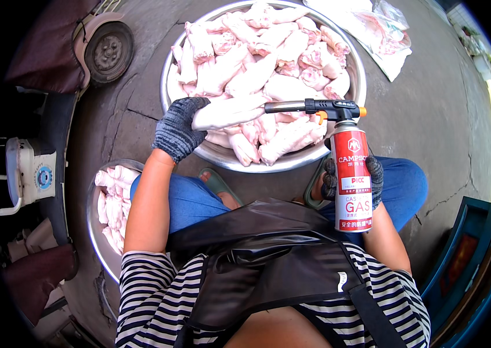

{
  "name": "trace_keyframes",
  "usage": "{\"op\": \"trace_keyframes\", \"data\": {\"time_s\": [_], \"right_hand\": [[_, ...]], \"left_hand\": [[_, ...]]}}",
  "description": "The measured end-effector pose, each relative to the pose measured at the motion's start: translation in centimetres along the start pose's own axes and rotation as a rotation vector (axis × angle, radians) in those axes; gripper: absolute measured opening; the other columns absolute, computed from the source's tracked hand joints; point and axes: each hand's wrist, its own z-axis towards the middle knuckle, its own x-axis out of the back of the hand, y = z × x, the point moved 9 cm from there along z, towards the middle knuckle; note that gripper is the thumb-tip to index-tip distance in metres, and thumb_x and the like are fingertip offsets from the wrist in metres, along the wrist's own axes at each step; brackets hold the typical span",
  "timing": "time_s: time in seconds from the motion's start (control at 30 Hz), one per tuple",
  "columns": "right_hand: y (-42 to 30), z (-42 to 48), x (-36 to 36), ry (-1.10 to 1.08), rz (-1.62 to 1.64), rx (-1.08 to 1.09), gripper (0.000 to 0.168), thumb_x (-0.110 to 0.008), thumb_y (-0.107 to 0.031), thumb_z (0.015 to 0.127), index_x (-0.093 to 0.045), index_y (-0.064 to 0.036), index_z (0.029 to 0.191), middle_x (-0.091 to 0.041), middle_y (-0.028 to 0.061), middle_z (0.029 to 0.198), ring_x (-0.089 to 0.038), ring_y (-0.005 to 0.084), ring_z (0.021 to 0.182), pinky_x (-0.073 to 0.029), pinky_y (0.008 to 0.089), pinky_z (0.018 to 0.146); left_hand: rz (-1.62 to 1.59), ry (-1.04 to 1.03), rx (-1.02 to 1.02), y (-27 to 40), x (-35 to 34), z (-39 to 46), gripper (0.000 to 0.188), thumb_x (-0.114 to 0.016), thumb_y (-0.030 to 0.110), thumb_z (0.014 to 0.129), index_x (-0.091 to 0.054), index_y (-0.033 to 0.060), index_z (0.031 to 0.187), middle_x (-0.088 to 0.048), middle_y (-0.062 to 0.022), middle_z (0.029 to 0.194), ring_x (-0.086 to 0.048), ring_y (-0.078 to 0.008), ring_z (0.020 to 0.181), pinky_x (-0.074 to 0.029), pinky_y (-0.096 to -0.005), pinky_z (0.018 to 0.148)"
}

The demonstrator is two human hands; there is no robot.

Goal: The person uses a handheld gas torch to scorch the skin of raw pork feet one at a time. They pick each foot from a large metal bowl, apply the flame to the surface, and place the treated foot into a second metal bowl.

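Observation:
My left hand, in a grey and black knit glove, grips one end of a pale pig's trotter. The trotter points right, over a large round metal basin heaped with more trotters. My right hand, gloved alike, is wrapped around a red and white gas canister held upright. Fitted on the canister is a black blowtorch head with an orange trigger and knob. Its metal nozzle points left at the trotter's far end. Whether a flame burns I cannot tell.
A second metal basin with trotters stands by my left leg. White plastic bags lie beyond the large basin on the right. A wheeled vehicle is at the left, and a blue door-like panel is at lower right.

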Motion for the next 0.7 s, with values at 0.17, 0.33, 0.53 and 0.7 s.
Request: {"op": "trace_keyframes", "data": {"time_s": [0.17, 0.33, 0.53, 0.7], "right_hand": [[0.4, 0.2, -0.1, -0.03, 0.093, 0.003, 0.071, -0.07, -0.043, 0.07, -0.046, 0.001, 0.12, -0.057, 0.0182, 0.102, -0.061, 0.0317, 0.086, -0.051, 0.046, 0.073], [0.5, 0.3, 0.2, -0.024, 0.106, 0.009, 0.071, -0.07, -0.043, 0.07, -0.046, 0.002, 0.119, -0.058, 0.0178, 0.102, -0.061, 0.0312, 0.086, -0.052, 0.0452, 0.073], [0.4, 0.3, 0.7, 0.038, 0.043, 0.041, 0.072, -0.071, -0.043, 0.07, -0.046, 0.005, 0.118, -0.059, 0.02, 0.099, -0.063, 0.0318, 0.082, -0.054, 0.0429, 0.072], [0.2, 0.1, 0.9, 0.058, 0.052, 0.043, 0.071, -0.071, -0.042, 0.07, -0.047, 0.006, 0.116, -0.06, 0.0222, 0.099, -0.064, 0.0329, 0.08, -0.054, 0.0425, 0.072]], "left_hand": [[-0.001, -0.011, 0.001, 0.4, -0.2, 0.2, 0.057, -0.073, 0.012, 0.062, -0.057, 0.0103, 0.116, -0.059, -0.0126, 0.111, -0.055, -0.0301, 0.105, -0.044, -0.0373, 0.096], [0.001, -0.01, 0.003, 0.2, -0.3, 0.1, 0.057, -0.073, 0.013, 0.062, -0.056, 0.0103, 0.116, -0.059, -0.0125, 0.111, -0.055, -0.0299, 0.105, -0.043, -0.0371, 0.096], [-0.019, -0.02, -0.009, 0.2, -0.7, 0.1, 0.058, -0.073, 0.014, 0.062, -0.056, 0.0096, 0.117, -0.059, -0.0124, 0.112, -0.055, -0.0297, 0.105, -0.043, -0.0373, 0.096], [-0.019, -0.046, 0.012, 0.1, -1.0, 0.1, 0.058, -0.073, 0.014, 0.062, -0.056, 0.0089, 0.117, -0.059, -0.0127, 0.112, -0.055, -0.0297, 0.105, -0.043, -0.0375, 0.096]]}}
